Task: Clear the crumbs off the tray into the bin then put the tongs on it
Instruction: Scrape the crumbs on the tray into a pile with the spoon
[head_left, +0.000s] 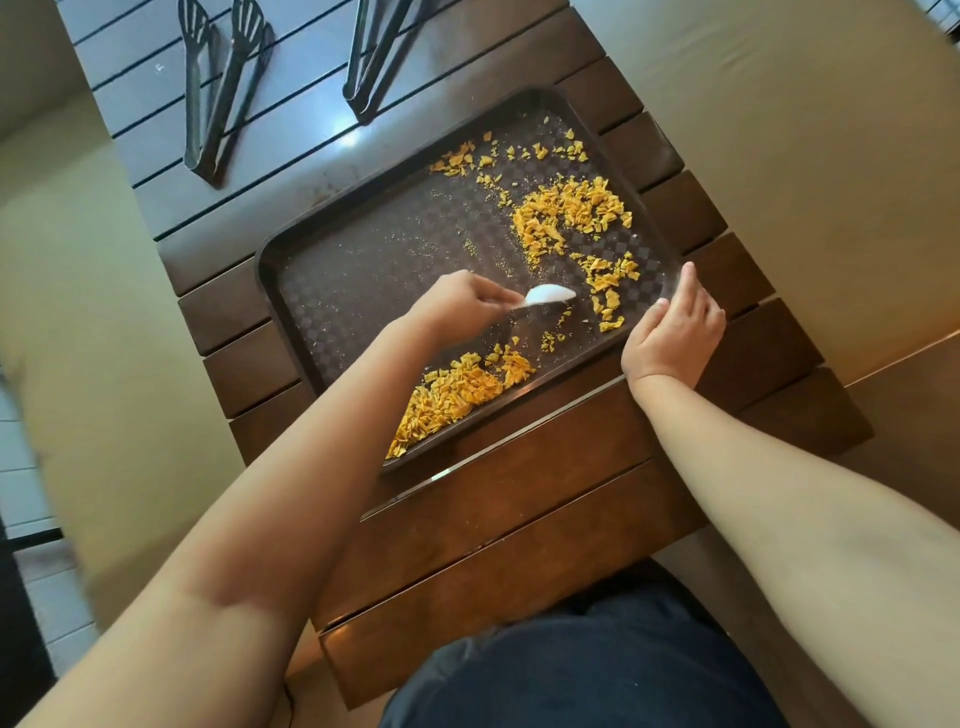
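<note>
Slatted wooden table (545, 467), dark brown, running top to bottom.

Tongs (218, 88), black, slotted heads: lying on the table's far left part, well apart from the tray.

Second pair of tongs (371, 57), black: lying to the right of the first, just beyond the tray's far edge, upper part cut off by the frame.

Tray (332, 270), dark, checker-patterned, set at an angle on the table.

Left hand (462, 306): over the tray, fingers pinched on a white spoon (548, 295) whose bowl sits low over the tray surface.

Crumbs (566, 208), orange-yellow: one heap near the tray's near edge, a larger spread at its far right, scattered bits between.

Right hand (675, 327): fingers straight and together, resting against the tray's right rim.
</note>
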